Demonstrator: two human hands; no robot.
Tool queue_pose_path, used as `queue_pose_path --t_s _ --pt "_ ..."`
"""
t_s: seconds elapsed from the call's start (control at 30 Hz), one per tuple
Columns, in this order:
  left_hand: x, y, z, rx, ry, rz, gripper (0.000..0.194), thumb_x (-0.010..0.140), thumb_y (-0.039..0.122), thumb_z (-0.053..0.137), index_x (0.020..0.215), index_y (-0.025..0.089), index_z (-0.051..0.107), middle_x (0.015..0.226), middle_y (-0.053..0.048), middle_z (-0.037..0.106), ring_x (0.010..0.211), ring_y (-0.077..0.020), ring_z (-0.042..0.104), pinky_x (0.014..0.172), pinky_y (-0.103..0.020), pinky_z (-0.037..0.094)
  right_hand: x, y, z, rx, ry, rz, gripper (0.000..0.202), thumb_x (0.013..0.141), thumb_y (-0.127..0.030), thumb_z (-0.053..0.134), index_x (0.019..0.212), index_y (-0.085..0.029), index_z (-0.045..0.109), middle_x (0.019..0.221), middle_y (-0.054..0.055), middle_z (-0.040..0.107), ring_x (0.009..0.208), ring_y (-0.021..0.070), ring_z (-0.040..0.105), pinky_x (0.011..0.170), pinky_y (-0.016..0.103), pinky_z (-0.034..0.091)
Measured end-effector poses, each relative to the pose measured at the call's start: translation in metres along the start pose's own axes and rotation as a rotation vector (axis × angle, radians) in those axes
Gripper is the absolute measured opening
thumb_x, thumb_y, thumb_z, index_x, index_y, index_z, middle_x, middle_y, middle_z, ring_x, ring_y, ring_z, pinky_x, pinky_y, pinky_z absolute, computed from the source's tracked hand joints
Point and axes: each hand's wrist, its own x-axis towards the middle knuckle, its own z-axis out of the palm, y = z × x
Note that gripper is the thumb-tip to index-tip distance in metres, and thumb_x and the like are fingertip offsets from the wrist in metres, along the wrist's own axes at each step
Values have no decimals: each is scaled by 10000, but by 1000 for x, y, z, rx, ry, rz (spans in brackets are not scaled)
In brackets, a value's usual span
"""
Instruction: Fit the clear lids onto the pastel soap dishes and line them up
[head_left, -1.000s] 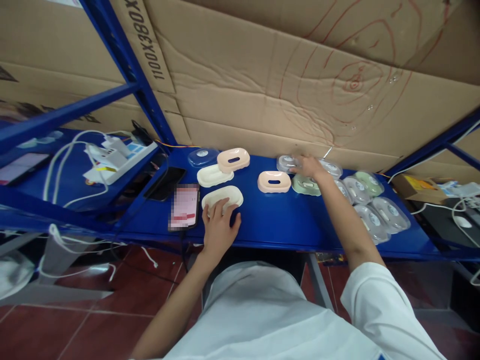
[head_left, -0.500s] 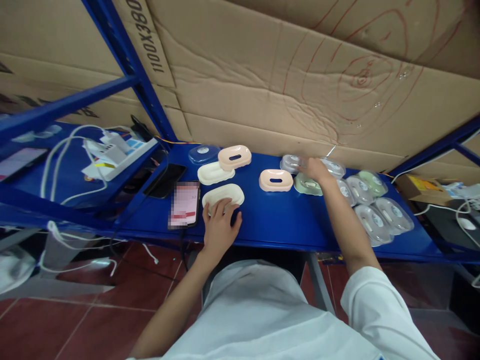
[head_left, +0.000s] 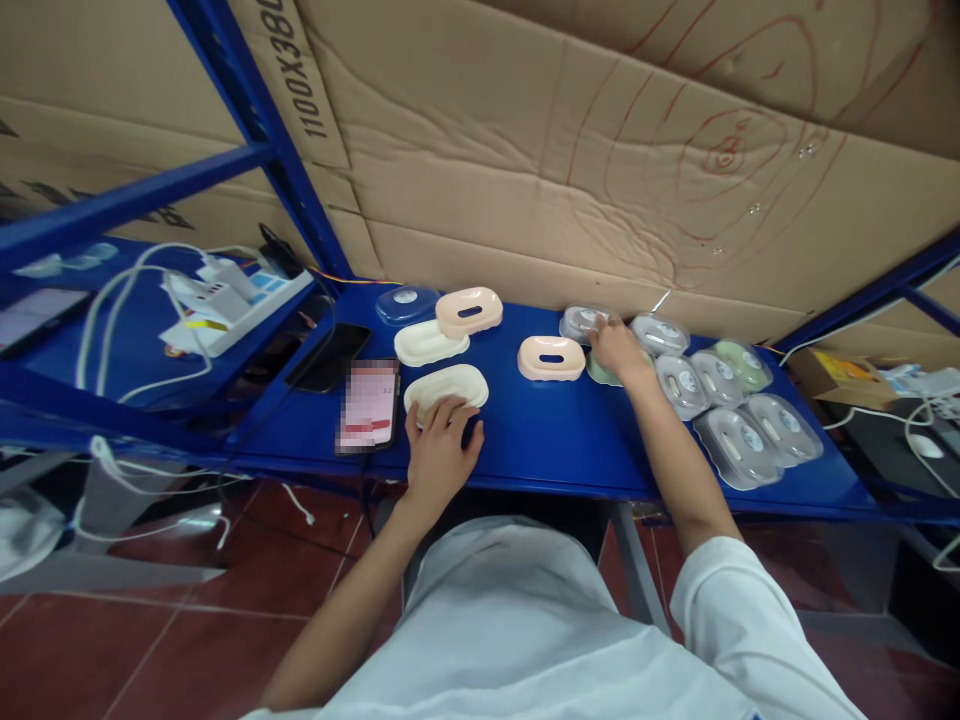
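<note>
My left hand (head_left: 442, 450) lies with fingers apart on the near edge of a cream oval soap dish part (head_left: 450, 382). My right hand (head_left: 621, 350) reaches to the back, its fingers bent and closed at the right end of a greyish soap dish under a clear lid (head_left: 579, 322). A green soap dish piece (head_left: 600, 372) is partly hidden beneath that hand. Left of it sits a peach soap dish top with a slot (head_left: 531, 360). Another peach top (head_left: 487, 308) overlaps a second cream piece (head_left: 420, 345) behind my left hand.
Several clear-lidded soap dishes (head_left: 739, 450) are grouped at the right. A blue-looking clear lid (head_left: 401, 304) lies at the back left. A lit phone (head_left: 379, 400) and a dark phone (head_left: 334, 355) are at the left, near a power strip (head_left: 259, 315). Cardboard (head_left: 487, 150) walls the back.
My right hand has shifted slightly left and nearer, further over the green piece. My left hand stays on the cream piece.
</note>
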Motion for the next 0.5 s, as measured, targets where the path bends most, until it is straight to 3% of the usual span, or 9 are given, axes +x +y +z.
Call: queue_pose_path --t_s 0.17,0.33,0.5 --pt "0 0 -1 9 -1 -1 161 1039 282 592 1143 242 709 1280 -81 761 1266 -291 682 1276 -603 243 9 9 -10 6 13 33 497 1086 -371 433 1430 -64 617 1356 276 679 1269 358 670 1063 412 496" --pt "-1 0 -2 16 -6 2 158 1037 277 595 1145 244 705 1273 -76 762 1253 -287 688 1270 -600 255 13 21 -11 12 22 54 597 1055 -506 540 1528 -143 569 1401 255 673 1285 364 662 1063 439 496" --pt "0 1 -1 14 -5 5 155 1043 284 594 1142 248 708 1286 -81 761 1280 -286 680 1277 -591 246 10 22 -6 37 27 56 517 1085 -462 473 1448 -137 647 1319 247 723 1231 350 694 1039 440 509"
